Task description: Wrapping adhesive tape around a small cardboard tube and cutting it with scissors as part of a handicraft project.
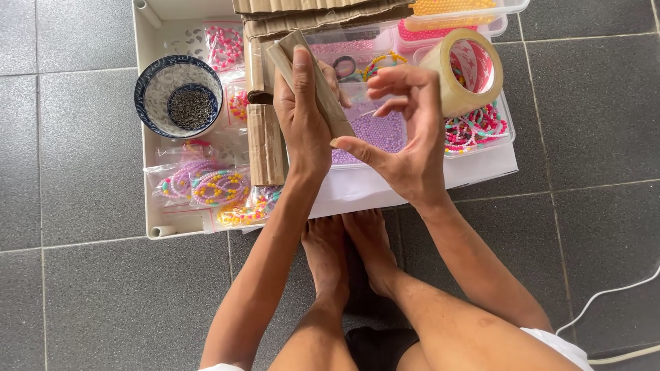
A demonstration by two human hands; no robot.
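Observation:
My left hand [302, 117] grips a folded strip of brown cardboard [324, 103], held upright over a clear box of purple beads [381, 132]. My right hand [405, 130] hovers beside it with fingers curled and pinched near the strip's edge; whether it holds a thin thread I cannot tell. A roll of clear packing tape [467, 69] stands just right of my right hand.
A white tray [148, 172] on the grey tiled floor holds a blue-rimmed bowl [179, 96] of small dark pieces, bags of bead bracelets [206, 185], cardboard strips [265, 141] and boxes of pink and yellow beads [447, 17]. My bare feet [347, 254] rest below the tray. A white cable [612, 295] lies at right.

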